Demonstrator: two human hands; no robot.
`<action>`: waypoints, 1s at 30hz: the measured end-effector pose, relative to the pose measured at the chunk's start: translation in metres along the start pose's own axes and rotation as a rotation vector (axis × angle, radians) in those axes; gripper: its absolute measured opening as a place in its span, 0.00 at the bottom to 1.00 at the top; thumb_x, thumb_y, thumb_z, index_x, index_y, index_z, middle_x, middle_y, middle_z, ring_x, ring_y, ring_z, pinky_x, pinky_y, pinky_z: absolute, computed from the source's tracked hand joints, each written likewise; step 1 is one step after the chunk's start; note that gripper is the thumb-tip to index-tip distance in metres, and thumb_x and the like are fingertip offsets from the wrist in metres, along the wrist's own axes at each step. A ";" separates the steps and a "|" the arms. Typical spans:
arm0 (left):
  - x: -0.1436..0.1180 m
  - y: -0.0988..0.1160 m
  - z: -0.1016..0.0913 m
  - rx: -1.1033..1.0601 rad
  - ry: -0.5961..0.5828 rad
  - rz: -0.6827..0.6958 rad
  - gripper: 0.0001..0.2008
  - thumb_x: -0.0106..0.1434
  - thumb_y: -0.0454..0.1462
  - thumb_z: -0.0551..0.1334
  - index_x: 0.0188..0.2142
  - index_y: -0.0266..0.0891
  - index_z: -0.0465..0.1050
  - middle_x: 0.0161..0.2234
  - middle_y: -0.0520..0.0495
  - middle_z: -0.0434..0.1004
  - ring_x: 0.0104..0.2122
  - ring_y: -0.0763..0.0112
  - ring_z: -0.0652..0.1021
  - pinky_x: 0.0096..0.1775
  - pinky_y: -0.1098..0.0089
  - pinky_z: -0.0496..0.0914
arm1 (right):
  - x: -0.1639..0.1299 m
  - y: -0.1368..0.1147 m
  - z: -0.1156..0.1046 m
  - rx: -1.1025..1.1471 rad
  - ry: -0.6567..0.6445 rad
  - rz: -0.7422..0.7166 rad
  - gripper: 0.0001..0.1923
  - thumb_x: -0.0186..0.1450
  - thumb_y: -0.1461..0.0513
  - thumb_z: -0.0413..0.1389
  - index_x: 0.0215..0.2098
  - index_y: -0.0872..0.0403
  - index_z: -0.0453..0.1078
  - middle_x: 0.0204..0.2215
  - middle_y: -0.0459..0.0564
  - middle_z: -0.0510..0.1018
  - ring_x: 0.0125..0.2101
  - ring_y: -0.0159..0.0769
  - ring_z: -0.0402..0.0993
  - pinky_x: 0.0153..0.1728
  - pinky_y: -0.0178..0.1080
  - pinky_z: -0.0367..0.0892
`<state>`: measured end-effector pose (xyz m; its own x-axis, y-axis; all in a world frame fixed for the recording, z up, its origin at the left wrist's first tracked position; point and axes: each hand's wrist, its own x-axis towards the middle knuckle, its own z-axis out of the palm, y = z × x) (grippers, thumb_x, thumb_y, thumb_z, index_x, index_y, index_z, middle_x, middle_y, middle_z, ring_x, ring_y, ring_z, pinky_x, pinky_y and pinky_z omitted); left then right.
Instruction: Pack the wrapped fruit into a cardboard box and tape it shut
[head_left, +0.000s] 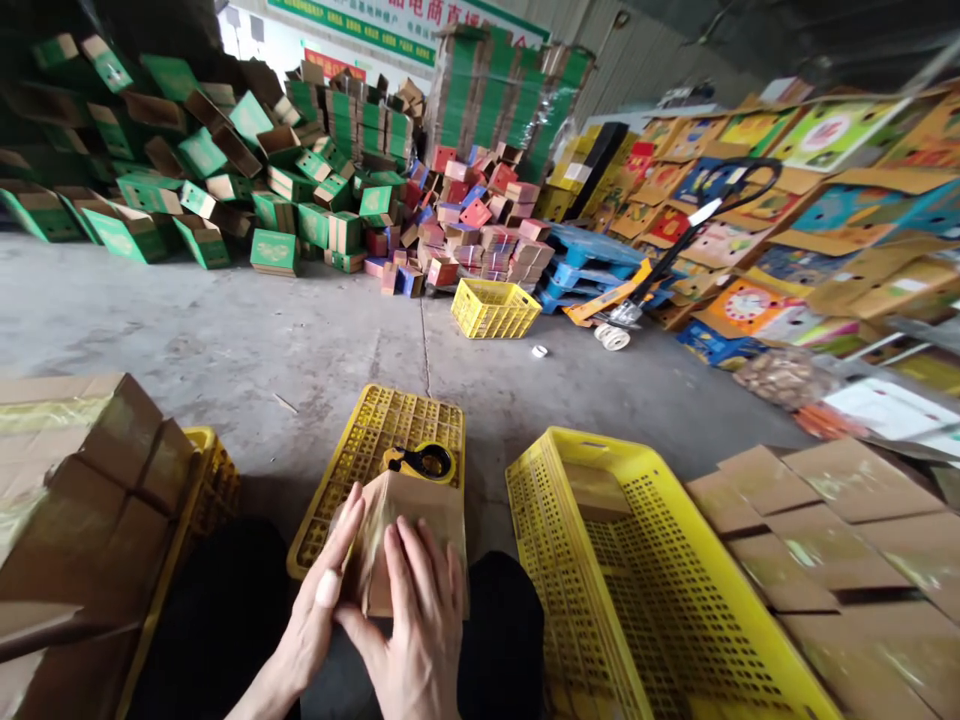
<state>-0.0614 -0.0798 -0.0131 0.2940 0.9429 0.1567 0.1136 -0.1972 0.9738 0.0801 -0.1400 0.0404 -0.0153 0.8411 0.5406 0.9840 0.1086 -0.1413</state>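
A small brown cardboard box [397, 495] sits in front of me on an upturned yellow plastic crate [375, 425]. My left hand [322, 590] rests along the box's left side, its fingers stretched out and pointing away from me. Across the top lies my right hand [416, 610], flat, with fingers extended over the cardboard and the thumb towards the left hand. Clear tape shows at the box's edges. Just beyond the box, a tape dispenser [427, 462] in yellow and black lies on the crate. Both hands partly cover the box.
At my right stands a deep yellow crate [660, 470] holding a cardboard box [596, 492]. Taped boxes [847, 530] lie beyond it, and larger cartons [82, 500] at my left. Farther off are a yellow basket [495, 310], a pallet jack [626, 290] and heaped green cartons [274, 250].
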 end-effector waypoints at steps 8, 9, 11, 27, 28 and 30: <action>0.005 -0.005 -0.017 0.237 -0.039 0.475 0.43 0.69 0.67 0.45 0.72 0.47 0.63 0.74 0.41 0.57 0.71 0.38 0.62 0.68 0.41 0.61 | 0.007 0.014 -0.022 0.115 -0.129 -0.227 0.43 0.74 0.44 0.55 0.77 0.55 0.49 0.69 0.55 0.68 0.67 0.53 0.67 0.65 0.51 0.69; 0.006 -0.009 -0.019 0.253 -0.020 0.529 0.43 0.70 0.67 0.45 0.72 0.46 0.62 0.74 0.39 0.58 0.71 0.38 0.63 0.67 0.41 0.63 | 0.008 0.018 -0.025 0.119 -0.139 -0.250 0.45 0.73 0.43 0.55 0.77 0.57 0.49 0.69 0.56 0.67 0.67 0.53 0.68 0.65 0.51 0.71; 0.007 -0.016 -0.023 0.274 0.009 0.603 0.41 0.71 0.65 0.47 0.72 0.45 0.62 0.73 0.38 0.58 0.70 0.38 0.63 0.66 0.42 0.65 | 0.008 0.023 -0.029 0.121 -0.138 -0.268 0.48 0.72 0.42 0.56 0.78 0.58 0.47 0.69 0.58 0.68 0.66 0.54 0.68 0.63 0.52 0.73; 0.004 -0.022 -0.040 0.217 0.132 0.527 0.28 0.79 0.51 0.47 0.70 0.44 0.65 0.72 0.41 0.61 0.70 0.49 0.65 0.68 0.52 0.65 | -0.007 0.040 -0.023 0.180 -0.077 -0.141 0.35 0.79 0.50 0.45 0.78 0.54 0.46 0.70 0.57 0.67 0.70 0.52 0.61 0.62 0.51 0.73; 0.004 -0.022 -0.040 0.211 0.135 0.522 0.27 0.79 0.51 0.47 0.69 0.44 0.65 0.72 0.41 0.62 0.70 0.49 0.65 0.68 0.52 0.65 | -0.003 0.039 -0.021 0.174 -0.074 -0.143 0.35 0.79 0.49 0.44 0.78 0.54 0.46 0.70 0.57 0.66 0.72 0.53 0.58 0.63 0.53 0.73; 0.005 -0.021 -0.039 0.198 0.150 0.515 0.26 0.79 0.50 0.48 0.69 0.44 0.66 0.71 0.40 0.63 0.70 0.49 0.66 0.67 0.51 0.66 | 0.006 0.037 -0.019 0.171 -0.077 -0.149 0.36 0.79 0.48 0.44 0.78 0.54 0.46 0.71 0.56 0.66 0.73 0.54 0.54 0.63 0.56 0.71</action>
<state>-0.0992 -0.0603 -0.0262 0.2221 0.7368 0.6386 0.1712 -0.6743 0.7184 0.1199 -0.1413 0.0537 -0.1783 0.8461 0.5023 0.9254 0.3177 -0.2067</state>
